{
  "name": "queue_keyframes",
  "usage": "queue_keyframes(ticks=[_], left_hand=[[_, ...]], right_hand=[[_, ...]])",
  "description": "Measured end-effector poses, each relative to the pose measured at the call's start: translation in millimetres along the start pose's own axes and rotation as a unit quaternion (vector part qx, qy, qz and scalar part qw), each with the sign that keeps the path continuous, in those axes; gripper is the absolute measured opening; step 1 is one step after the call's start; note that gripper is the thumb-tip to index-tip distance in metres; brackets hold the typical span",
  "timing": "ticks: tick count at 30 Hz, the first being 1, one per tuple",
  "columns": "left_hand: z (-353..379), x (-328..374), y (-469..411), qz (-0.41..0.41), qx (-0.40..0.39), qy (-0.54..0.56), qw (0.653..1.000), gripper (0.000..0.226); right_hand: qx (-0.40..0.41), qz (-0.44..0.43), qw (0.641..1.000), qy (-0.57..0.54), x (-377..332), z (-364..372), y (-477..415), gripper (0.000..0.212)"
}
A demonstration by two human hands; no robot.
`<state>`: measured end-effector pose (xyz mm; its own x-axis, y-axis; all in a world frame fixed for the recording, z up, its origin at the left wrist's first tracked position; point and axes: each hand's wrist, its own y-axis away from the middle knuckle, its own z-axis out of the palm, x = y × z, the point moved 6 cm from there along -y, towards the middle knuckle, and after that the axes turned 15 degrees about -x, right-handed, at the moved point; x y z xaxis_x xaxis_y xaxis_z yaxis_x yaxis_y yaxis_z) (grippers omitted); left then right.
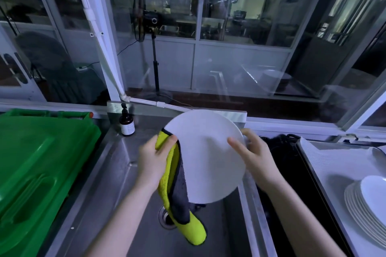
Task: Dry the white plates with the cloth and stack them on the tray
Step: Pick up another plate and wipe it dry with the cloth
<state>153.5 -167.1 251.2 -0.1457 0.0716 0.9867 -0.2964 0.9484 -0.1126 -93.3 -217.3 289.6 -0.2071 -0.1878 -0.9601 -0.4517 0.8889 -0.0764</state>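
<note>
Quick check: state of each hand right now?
Left hand: closed, gripping the yellow and grey cloth at the white plate's left edge.
Right hand: closed on the plate's right rim, thumb on its face.

no readable text anywhere, white label (127, 128) on the brown pump bottle (125, 119) too blurred to read

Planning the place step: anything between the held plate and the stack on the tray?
Nothing visible does. Between the plate, gripped by the right hand, and the stack on the tray lies only a dark gap. The cloth hangs on the plate's other side.
</note>
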Motion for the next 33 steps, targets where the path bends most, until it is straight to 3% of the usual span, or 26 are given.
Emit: queue_keyframes(ticks=[3, 6, 8, 10, 12, 14, 16, 19, 22, 24, 27, 28, 30, 31, 33], left_hand=[[18.2, 17.6, -14.7, 0.087, -0.136, -0.108, 0.981, 0.054], [38.4, 15.5, -15.6, 0.099, -0.230, -0.131, 0.959, 0.032], [34.4, 9.9, -10.6, 0.085, -0.219, -0.108, 0.966, 0.045], [20.1, 1.3, -6.3, 0.054, -0.136, -0.084, 0.986, 0.056], [8.3, -8.1, 1.3, 0.005, -0.037, -0.004, 0.999, 0.038], [5.3, -13.7, 6.3, -0.041, 0.007, 0.053, 0.998, 0.028], [1.5, -14.1, 3.8, -0.037, -0.004, 0.035, 0.999, 0.031], [-1.4, 3.0, -9.8, 0.041, -0.071, -0.054, 0.995, 0.035], [23.7, 21.7, -14.6, 0.104, -0.188, -0.137, 0.967, 0.037], [32.8, 22.8, -17.6, 0.102, -0.222, -0.142, 0.959, 0.033], [25.6, 15.0, -15.3, 0.085, -0.176, -0.109, 0.975, 0.060], [20.9, 9.6, -13.9, 0.072, -0.141, -0.082, 0.984, 0.054], [18.1, 2.9, -6.9, 0.030, -0.069, 0.000, 0.997, 0.014], [18.4, 2.6, -4.2, 0.008, -0.048, 0.018, 0.999, 0.004], [17.5, -0.7, -7.2, 0.007, -0.052, 0.011, 0.999, 0.008]], right_hand=[[-0.101, -0.025, 0.973, 0.208, -21.2, 6.2, -19.7, 0.027], [-0.139, -0.083, 0.939, 0.305, -23.7, 26.0, -23.3, 0.034], [-0.092, -0.080, 0.954, 0.274, -18.0, 20.4, -18.0, 0.038], [0.016, -0.052, 0.983, 0.177, -6.4, 8.9, -8.2, 0.048], [0.123, -0.016, 0.992, 0.005, 14.1, 10.2, 4.9, 0.051], [0.161, 0.024, 0.981, -0.106, 32.2, 23.1, 11.9, 0.042], [0.114, 0.035, 0.989, -0.087, 34.2, 27.4, 11.8, 0.030], [-0.012, -0.007, 0.999, 0.046, 7.9, 15.3, -3.7, 0.012], [-0.112, -0.031, 0.965, 0.236, -12.8, 22.0, -19.6, 0.030], [-0.110, -0.050, 0.955, 0.270, -16.7, 21.4, -22.3, 0.040], [-0.021, -0.043, 0.986, 0.159, -6.9, 6.0, -10.7, 0.062], [0.035, -0.023, 0.997, 0.069, 2.0, 2.4, -4.3, 0.063], [0.144, 0.030, 0.982, -0.119, 28.5, 5.7, 8.0, 0.059], [0.168, 0.057, 0.971, -0.162, 39.4, 11.7, 12.3, 0.055], [0.147, 0.077, 0.972, -0.167, 47.9, 19.3, 15.8, 0.039]])
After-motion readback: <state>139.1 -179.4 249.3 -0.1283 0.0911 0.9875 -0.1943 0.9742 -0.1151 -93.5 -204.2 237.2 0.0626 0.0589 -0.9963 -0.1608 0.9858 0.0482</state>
